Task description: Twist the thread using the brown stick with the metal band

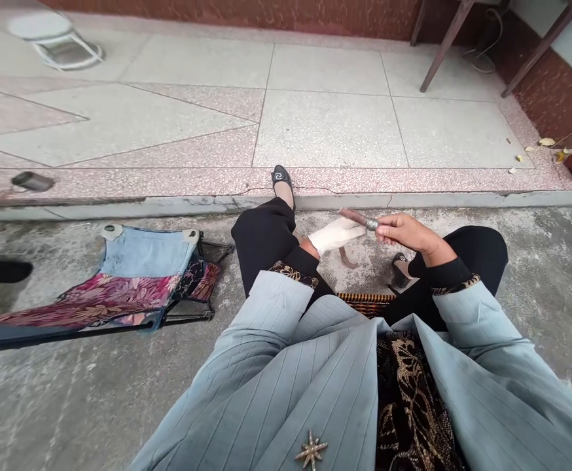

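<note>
My bare right hand (404,231) pinches the end of a brown stick-like piece (353,215) between thumb and fingers. Close to my fingertips, a silvery wire coil (371,224) wraps around that piece. A white glove covers my left hand (336,234), which sits just below the stick with its fingers drawn together and reaching toward the coil. Whether it grips the stick cannot be made out. Below the glove shows a thin, curved brown strip (347,259); its upper end is hidden by the glove.
I sit on a woven seat (367,303), knees apart. To the left stands a fabric folding chair (141,258). Ahead runs a low step edge (192,207) with a metal cup (33,181) on it. Farther back are a white stool (65,49) and wooden legs (446,46).
</note>
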The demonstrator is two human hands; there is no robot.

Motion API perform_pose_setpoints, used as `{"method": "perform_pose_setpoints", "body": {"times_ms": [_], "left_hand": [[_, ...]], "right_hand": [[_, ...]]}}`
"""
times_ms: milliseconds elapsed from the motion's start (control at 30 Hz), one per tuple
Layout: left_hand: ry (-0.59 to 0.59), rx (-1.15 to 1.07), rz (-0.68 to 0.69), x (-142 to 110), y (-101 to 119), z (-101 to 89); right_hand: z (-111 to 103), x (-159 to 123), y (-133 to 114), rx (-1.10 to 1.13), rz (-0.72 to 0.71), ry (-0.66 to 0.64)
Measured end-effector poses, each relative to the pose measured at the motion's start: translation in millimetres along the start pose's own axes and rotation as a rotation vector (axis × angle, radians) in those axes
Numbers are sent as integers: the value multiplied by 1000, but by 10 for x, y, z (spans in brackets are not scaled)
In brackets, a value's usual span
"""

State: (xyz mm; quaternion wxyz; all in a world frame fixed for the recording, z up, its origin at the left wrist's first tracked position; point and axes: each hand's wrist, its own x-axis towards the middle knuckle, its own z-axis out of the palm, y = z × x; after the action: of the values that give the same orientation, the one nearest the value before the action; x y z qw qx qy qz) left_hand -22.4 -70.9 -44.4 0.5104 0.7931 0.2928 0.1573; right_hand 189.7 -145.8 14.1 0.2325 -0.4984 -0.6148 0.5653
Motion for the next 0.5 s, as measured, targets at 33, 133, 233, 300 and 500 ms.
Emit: {"method": "perform_pose_setpoints", "body": {"times_ms": [33,133,233,300,500], "left_hand": [[17,24,-6,-35,7,46],[33,75,9,-136,32,179],[37,111,20,-200,44,287],[41,139,21,-225,49,336],[92,225,37,-331,71,411]], "right_hand": [[58,-14,16,38,-1,90],[257,-62,69,97,43,248],[420,-134,75,122,83,318],[456,-179,34,92,83,327],[295,-214,-269,-496,121,440]]}}
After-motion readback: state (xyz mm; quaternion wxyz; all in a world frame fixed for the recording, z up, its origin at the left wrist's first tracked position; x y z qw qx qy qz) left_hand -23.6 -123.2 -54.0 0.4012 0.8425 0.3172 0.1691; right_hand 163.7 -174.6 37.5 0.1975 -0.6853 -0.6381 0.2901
